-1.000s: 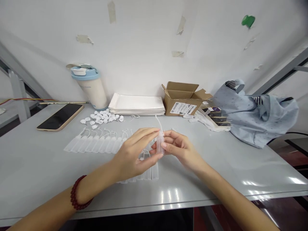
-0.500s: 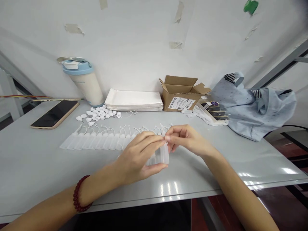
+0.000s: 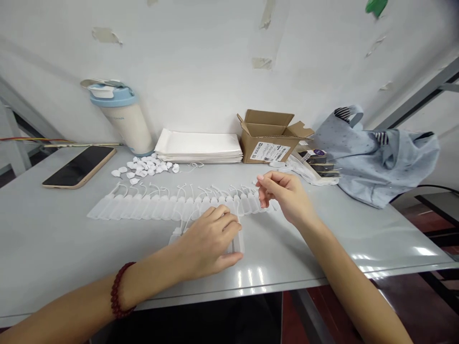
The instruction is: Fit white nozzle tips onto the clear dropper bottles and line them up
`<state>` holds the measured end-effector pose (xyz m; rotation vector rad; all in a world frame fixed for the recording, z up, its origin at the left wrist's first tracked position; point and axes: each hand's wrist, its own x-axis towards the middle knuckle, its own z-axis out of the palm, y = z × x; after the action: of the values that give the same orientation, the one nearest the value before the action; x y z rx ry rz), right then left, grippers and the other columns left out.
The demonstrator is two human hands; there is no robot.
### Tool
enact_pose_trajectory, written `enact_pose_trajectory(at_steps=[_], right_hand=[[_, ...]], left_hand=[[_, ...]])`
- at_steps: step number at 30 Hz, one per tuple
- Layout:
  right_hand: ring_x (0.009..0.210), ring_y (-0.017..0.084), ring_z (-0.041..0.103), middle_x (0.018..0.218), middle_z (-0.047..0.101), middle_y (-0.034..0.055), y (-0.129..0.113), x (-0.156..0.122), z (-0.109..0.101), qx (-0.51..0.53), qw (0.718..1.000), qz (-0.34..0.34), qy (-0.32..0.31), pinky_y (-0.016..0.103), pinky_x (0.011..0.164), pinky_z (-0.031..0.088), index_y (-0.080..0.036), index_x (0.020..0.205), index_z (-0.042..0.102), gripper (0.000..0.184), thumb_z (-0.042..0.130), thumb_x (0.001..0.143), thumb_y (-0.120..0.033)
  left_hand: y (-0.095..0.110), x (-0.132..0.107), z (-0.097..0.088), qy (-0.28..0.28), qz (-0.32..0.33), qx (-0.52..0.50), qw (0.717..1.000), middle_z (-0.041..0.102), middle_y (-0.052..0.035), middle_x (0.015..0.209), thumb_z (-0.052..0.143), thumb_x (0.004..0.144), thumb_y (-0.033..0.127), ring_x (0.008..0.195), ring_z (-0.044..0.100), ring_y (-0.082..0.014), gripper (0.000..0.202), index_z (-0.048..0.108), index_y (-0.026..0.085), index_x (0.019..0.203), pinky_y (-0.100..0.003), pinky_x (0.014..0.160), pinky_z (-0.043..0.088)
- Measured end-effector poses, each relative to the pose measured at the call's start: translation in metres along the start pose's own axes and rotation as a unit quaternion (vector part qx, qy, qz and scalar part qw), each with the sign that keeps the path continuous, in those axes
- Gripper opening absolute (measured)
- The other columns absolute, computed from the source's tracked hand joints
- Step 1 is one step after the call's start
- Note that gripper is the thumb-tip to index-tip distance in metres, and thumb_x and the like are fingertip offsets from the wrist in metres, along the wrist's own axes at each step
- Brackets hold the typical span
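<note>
My left hand (image 3: 210, 239) rests low over a short front row of small translucent white plastic tags (image 3: 175, 234) with string loops, covering most of it. Its thumb and fingers span the tag at the row's right end (image 3: 238, 241), which lies on the table. Raised a little to the right, my right hand (image 3: 281, 193) has loosely curled fingers with no object visible between them. Behind both hands runs a long row of similar tags (image 3: 143, 205), their white strings pointing toward the wall. The right hand hides part of this row's right end.
A pile of small white pieces (image 3: 148, 166) lies near a phone (image 3: 81, 166) and a tumbler (image 3: 125, 122). Stacked white paper sheets (image 3: 199, 145) and an open cardboard box (image 3: 269, 138) stand by the wall. A light blue cloth bag (image 3: 380, 157) sits at the right.
My left hand has lowered the tag with its string loop to the right end of the front row. My right hand has let go of it and moved up and right.
</note>
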<state>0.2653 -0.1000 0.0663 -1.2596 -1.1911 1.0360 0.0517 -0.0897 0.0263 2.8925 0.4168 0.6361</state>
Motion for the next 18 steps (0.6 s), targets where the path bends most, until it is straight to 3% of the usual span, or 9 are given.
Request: enact_pose_trajectory(at_steps=[7,18], right_hand=[[0.04,0.009,0.054,0.051,0.062,-0.0036,0.0001,-0.0003,0.0008,0.004,1.0,-0.015,0.006,0.022,0.042,0.043,-0.017,0.065,0.063,0.027,0.068,0.084,-0.035],[0.041,0.009,0.053,0.051,0.061,-0.0032,-0.0016,-0.0012,-0.0026,-0.008,1.0,-0.019,0.014,0.023,0.043,0.043,-0.018,0.066,0.062,0.027,0.068,0.085,-0.036]], left_hand=[[0.0013,0.0007,0.0008,-0.031,0.001,0.043,0.999,0.067,-0.0133,0.092,0.065,0.085,0.037,0.087,0.056,-0.0287,0.028,0.062,0.01,0.094,-0.04,0.069,0.047],[0.0037,0.0006,-0.0025,-0.027,0.015,0.062,0.998,0.066,-0.0141,0.093,0.06,0.085,0.037,0.089,0.056,-0.0296,0.022,0.059,0.014,0.088,-0.038,0.068,0.043]])
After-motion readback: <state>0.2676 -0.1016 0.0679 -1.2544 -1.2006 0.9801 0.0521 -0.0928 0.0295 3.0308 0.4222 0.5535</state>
